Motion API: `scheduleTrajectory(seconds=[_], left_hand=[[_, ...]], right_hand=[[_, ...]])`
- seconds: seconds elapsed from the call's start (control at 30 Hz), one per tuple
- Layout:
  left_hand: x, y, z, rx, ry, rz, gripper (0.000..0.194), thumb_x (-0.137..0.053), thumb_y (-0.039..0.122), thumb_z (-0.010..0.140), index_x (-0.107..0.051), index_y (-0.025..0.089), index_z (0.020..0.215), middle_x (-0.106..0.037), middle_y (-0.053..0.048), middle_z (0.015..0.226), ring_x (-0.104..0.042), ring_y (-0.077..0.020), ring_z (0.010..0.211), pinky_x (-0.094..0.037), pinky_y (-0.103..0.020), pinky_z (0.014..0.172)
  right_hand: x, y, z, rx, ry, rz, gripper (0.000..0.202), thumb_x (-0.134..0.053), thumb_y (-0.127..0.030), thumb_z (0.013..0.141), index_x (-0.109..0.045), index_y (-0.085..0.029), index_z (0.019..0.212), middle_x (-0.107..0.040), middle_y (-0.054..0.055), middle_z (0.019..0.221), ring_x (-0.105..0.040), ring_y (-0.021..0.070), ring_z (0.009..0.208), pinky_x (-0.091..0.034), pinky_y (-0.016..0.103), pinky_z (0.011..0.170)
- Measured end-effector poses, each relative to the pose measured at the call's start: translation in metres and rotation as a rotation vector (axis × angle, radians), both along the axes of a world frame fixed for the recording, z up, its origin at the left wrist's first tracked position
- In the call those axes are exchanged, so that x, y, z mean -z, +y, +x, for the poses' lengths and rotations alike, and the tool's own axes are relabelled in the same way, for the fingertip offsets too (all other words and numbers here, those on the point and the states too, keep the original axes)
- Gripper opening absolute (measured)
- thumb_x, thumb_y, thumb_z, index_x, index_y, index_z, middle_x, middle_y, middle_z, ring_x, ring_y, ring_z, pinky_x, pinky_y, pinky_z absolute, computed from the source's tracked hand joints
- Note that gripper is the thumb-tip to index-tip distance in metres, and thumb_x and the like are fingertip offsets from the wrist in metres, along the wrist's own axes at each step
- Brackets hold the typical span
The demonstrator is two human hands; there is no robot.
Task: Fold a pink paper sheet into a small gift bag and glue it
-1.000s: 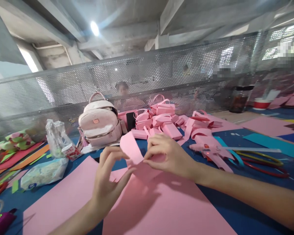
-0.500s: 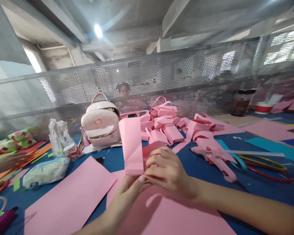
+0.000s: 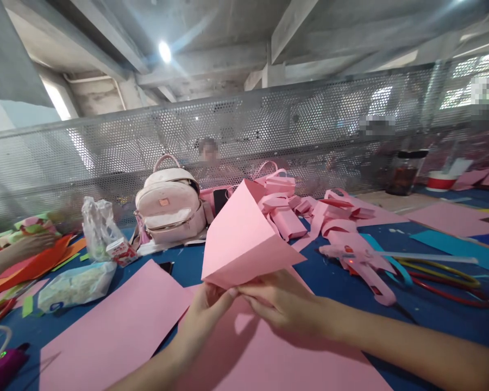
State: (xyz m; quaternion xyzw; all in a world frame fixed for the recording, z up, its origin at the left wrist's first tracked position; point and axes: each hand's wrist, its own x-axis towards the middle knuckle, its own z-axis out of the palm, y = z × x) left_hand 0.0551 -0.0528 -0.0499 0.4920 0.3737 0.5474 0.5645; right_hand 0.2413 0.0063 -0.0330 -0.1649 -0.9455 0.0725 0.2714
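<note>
A folded pink paper piece [image 3: 244, 233] stands up between my hands, its broad face and a pointed flap showing. My left hand [image 3: 207, 309] pinches its bottom edge from below. Close beside it, my right hand [image 3: 275, 298] grips the lower edge, its fingers partly hidden by the flap. Large pink sheets [image 3: 118, 326] lie under and left of my hands. Behind are several small pink paper bags with handles [image 3: 287, 217]. A pink glue gun [image 3: 361, 266] with a lit red light rests to the right.
A white backpack [image 3: 169, 209], a clear plastic bag [image 3: 100, 228] and a tissue pack [image 3: 77, 285] stand at the left. Another person's hand [image 3: 28, 250] is by orange paper at far left. Coloured hoops [image 3: 444, 277] and a dark jar [image 3: 405, 174] are at the right.
The pink paper piece has turned and opened out, its wide face now toward me. My right hand's fingers have moved under the flap. The other person's hand has lifted at the left.
</note>
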Motion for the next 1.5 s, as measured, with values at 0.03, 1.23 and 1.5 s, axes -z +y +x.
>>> scheduleTrajectory(seconds=[0.03,1.23,1.5], left_hand=[[0.000,0.000,-0.001,-0.008,0.003,-0.011,0.045,-0.073,0.044,0.086,-0.066,0.017,0.122,-0.065,-0.013,0.132,-0.056,-0.0316,0.128,-0.040,-0.047,0.111],[0.005,-0.010,0.014,0.330,-0.178,-0.243,0.038,-0.069,0.021,0.078,-0.068,0.012,0.115,-0.066,-0.013,0.115,-0.051,-0.0340,0.131,-0.044,-0.049,0.106],[0.006,-0.010,0.012,0.340,-0.219,-0.272,0.027,-0.068,0.012,0.072,-0.070,0.015,0.099,-0.069,-0.008,0.108,-0.063,-0.0244,0.109,-0.041,-0.051,0.107]], right_hand=[[-0.001,0.001,0.001,-0.024,-0.022,-0.031,0.035,-0.046,-0.016,0.094,-0.067,-0.021,0.122,-0.071,0.009,0.117,-0.062,0.0242,0.106,-0.046,0.039,0.092],[-0.004,0.001,-0.013,-0.083,0.204,-1.139,0.014,-0.067,-0.028,0.080,-0.068,-0.018,0.090,-0.071,0.001,0.087,-0.065,0.0174,0.080,-0.050,0.025,0.067],[0.003,0.010,-0.009,-0.049,0.086,-1.002,0.011,-0.061,-0.020,0.081,-0.068,-0.013,0.086,-0.069,0.002,0.081,-0.060,0.0149,0.072,-0.045,0.023,0.062]])
